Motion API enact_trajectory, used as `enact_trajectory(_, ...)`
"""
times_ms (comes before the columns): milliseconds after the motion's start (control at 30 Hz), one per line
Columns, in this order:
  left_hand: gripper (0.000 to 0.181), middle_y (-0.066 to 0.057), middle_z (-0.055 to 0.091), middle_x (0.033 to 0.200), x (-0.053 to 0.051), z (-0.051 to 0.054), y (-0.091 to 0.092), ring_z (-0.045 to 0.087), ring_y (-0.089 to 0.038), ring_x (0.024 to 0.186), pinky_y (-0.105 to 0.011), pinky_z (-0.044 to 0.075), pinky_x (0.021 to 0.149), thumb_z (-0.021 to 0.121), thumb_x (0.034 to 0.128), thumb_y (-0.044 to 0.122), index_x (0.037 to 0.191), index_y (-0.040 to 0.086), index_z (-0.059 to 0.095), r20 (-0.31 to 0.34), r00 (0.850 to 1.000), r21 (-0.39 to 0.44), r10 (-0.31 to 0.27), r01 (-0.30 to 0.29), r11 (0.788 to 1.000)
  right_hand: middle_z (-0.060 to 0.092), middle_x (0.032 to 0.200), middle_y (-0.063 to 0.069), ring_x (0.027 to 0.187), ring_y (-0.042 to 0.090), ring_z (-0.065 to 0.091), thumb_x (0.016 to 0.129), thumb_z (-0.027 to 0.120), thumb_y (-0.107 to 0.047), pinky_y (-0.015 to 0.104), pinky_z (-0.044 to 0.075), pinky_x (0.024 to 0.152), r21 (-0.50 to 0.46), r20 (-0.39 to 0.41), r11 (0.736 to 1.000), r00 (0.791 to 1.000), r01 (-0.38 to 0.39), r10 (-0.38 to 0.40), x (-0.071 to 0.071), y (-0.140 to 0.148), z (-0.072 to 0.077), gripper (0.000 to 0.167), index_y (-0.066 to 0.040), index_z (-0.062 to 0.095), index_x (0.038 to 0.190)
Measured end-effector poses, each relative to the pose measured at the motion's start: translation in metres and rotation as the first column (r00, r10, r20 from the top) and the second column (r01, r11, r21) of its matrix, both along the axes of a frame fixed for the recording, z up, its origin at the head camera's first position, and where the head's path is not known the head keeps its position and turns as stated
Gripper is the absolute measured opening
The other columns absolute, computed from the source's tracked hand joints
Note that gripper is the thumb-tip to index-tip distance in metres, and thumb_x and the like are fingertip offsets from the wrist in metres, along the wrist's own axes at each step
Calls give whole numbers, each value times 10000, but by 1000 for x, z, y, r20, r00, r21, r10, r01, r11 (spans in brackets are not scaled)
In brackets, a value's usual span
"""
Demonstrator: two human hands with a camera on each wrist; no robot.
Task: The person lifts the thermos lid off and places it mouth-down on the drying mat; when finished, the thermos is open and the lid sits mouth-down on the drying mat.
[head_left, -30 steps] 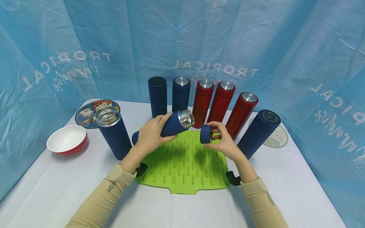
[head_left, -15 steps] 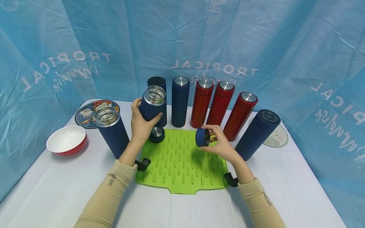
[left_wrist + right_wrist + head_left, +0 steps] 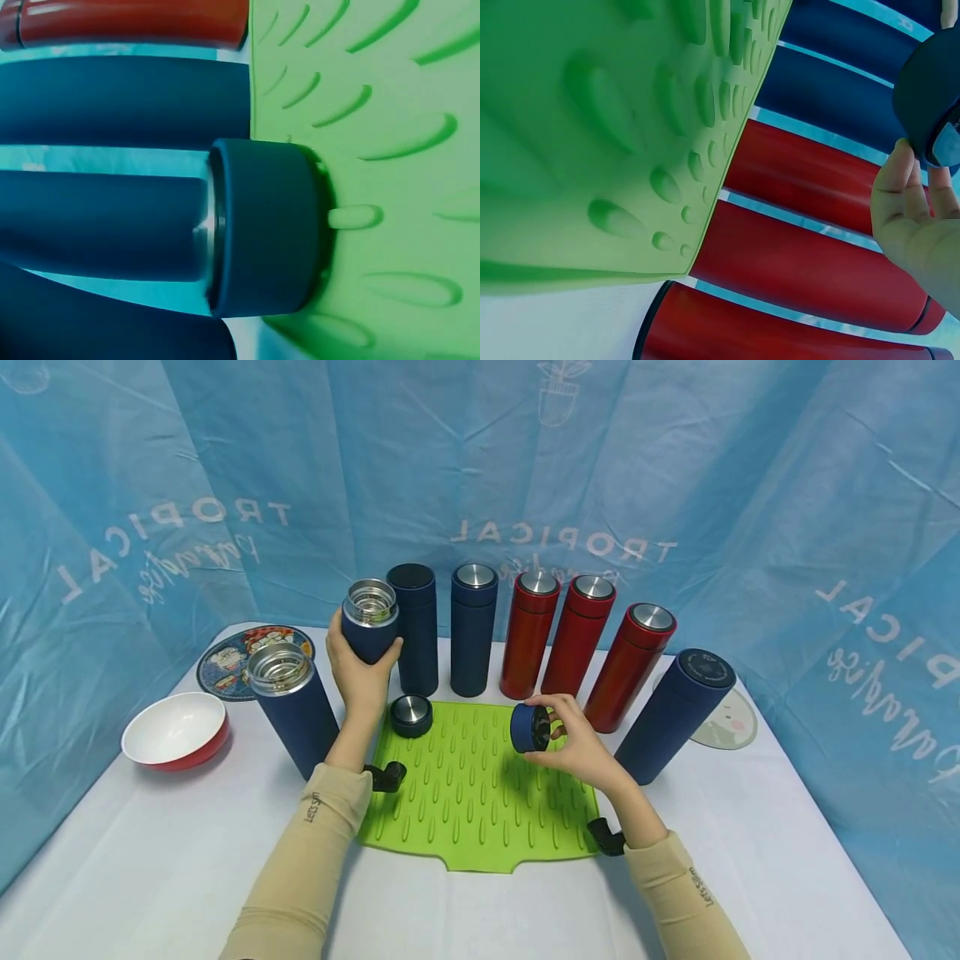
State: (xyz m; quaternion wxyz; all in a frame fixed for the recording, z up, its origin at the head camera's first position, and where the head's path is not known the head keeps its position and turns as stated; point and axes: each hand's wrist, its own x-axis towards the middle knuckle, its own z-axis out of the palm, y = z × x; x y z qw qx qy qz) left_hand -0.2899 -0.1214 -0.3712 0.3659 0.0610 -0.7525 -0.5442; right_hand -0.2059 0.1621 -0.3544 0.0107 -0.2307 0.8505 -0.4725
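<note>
Read the mat as a dial, 12 at its far edge. At 11 o'clock the left hand has thumb and fingers wrapped round a flask, blue, uncapped and roughly upright, steel mouth up; whether its base touches the table I cannot tell. Towards 2 the right hand pinches a blue lid by its rim between thumb and fingers; the lid is up above the mat, towards 1, turned on its side with its dark inside facing the palm. A second lid sits on the mat's corner between 10 and 11, silver top up. Just beside the held flask, at 11, stands a black-topped bottle, then a silver-topped bottle at 12, and three red bottles from 12 round to 2. A capped blue bottle stands towards 3. An uncapped bottle stands between 9 and 10, with a bowl further out and a patterned disc at 10.
</note>
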Motion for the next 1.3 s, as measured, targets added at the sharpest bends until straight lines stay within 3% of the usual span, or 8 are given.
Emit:
enact_trajectory(300, 826, -91, 302, 1436, -13, -12, -6, 351, -264, 1283, -454, 302, 1022, 743, 778, 274, 1432, 169, 249, 67, 997, 78, 50, -55, 995, 372, 1245, 217, 1017, 331, 430, 731, 745, -9, 543, 430, 818, 3, 1, 1000, 1000, 0, 0, 0, 1, -2, 621, -40, 460, 1283)
enact_trajectory(700, 865, -94, 236, 1475, -18, -17, -14, 303, -254, 1321, -439, 273, 1051, 728, 790, 299, 1455, 149, 195, 99, 994, 131, 41, -53, 990, 380, 1240, 201, 1036, 322, 435, 724, 737, 6, 499, 435, 834, 12, 6, 1000, 1000, 11, -11, 1, -1, -3, 623, -39, 462, 1281)
enact_trajectory(833, 878, -78, 225, 1482, -20, -18, -16, 260, -209, 1348, -391, 238, 1079, 725, 792, 305, 1461, 160, 176, 112, 993, 158, 43, -61, 986, 381, 1242, 176, 1047, 310, 430, 717, 747, 3, 489, 436, 837, 25, 14, 999, 1000, 22, -23, -6, 1, -14, 641, -47, 463, 1290)
enact_trajectory(1000, 882, -59, 198, 1497, -21, -18, -19, 206, -170, 1372, -356, 200, 1097, 719, 799, 287, 1467, 172, 154, 141, 989, 179, 50, -76, 981, 376, 1267, 131, 1072, 281, 418, 703, 784, -53, 469, 444, 835, 31, 9, 999, 1000, 27, -27, -18, 6, -34, 689, -129, 464, 1309)
enact_trajectory(1300, 943, -30, 156, 1517, -19, -12, -16, 180, -177, 1381, -434, 166, 1098, 718, 782, 376, 1479, 250, 95, 163, 984, 153, 68, -93, 984, 391, 1246, 84, 1064, 250, 424, 707, 796, -126, 448, 450, 818, 22, -31, 1000, 1000, 4, -3, -21, 8, -38, 670, -203, 479, 1292)
